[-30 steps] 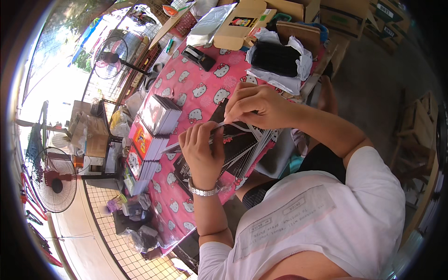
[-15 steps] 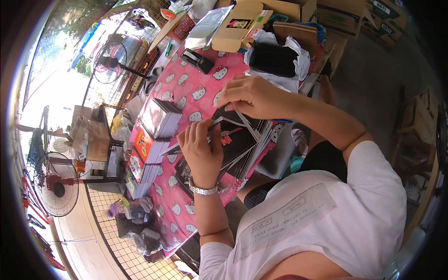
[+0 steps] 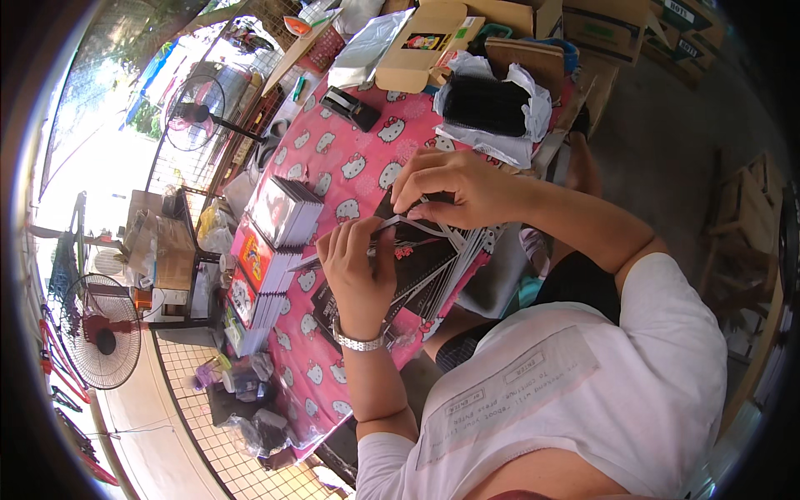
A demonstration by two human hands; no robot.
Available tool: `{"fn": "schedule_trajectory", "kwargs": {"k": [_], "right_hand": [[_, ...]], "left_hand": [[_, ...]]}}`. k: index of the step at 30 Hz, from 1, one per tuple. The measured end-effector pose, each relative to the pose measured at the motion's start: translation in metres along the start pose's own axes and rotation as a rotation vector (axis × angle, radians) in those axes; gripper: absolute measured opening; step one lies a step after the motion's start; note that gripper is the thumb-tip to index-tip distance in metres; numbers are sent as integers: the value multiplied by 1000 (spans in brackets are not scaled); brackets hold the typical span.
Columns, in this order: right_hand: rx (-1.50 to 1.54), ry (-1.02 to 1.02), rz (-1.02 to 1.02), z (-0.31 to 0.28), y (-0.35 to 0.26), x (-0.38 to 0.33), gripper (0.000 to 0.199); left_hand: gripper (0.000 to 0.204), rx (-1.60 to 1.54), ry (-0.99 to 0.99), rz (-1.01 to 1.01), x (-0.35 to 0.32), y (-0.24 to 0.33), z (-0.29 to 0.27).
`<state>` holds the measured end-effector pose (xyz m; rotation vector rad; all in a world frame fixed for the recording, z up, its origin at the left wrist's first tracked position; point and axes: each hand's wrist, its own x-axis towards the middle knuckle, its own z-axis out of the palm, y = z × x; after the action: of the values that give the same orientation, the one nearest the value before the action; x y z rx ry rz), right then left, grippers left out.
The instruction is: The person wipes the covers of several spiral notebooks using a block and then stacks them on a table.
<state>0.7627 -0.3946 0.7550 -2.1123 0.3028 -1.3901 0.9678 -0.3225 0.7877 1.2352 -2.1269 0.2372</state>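
My left hand (image 3: pixel 360 262), with a metal-band watch on its wrist, is closed on a thin, pale-edged booklet (image 3: pixel 307 263) whose end juts out to the left. My right hand (image 3: pixel 446 190) is closer to the far side, fingers bent and fingertips pinched together at the booklet's upper end. A narrow white strip lies by those fingertips; its exact hold is partly hidden. Beneath both hands, black printed covers (image 3: pixel 421 265) with pale edges lie in a fanned, overlapping pile. Stacked booklets (image 3: pixel 279 217) stand to the left.
A pink patterned cloth (image 3: pixel 354 167) covers the table. On it are a black tape dispenser (image 3: pixel 350 108) and an opened white paper wrapping with a black stack (image 3: pixel 485 107). Cardboard (image 3: pixel 421 46) lies at the far edge. Fans (image 3: pixel 102 332) and a wire grid stand at left.
My right hand has come down and nearer to my left hand, its fingertips now meeting the booklet's upper end. My left hand has barely shifted.
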Motion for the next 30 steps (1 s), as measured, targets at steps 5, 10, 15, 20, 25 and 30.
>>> {"fn": "schedule_trajectory", "kwargs": {"k": [5, 10, 15, 20, 25, 30], "right_hand": [[-131, 9, -186, -4, -1, 1, 12], [-13, 56, -79, 8, -3, 0, 12], [16, 32, -70, 6, -14, -6, 14], [-168, -2, 175, 6, -17, -3, 13], [-301, -15, 125, -4, -34, 9, 19], [-397, -204, 204, -11, -46, 16, 22]], "left_hand": [[16, -3, -41, -4, 1, 4, -3], [16, 19, -11, 12, 0, 3, 0], [17, 34, -9, -25, -3, 3, 0], [19, 68, -32, -80, 2, 9, 3], [29, 141, -60, 5, 8, 15, 8], [30, 138, -106, -3, 12, 12, 5]]}}
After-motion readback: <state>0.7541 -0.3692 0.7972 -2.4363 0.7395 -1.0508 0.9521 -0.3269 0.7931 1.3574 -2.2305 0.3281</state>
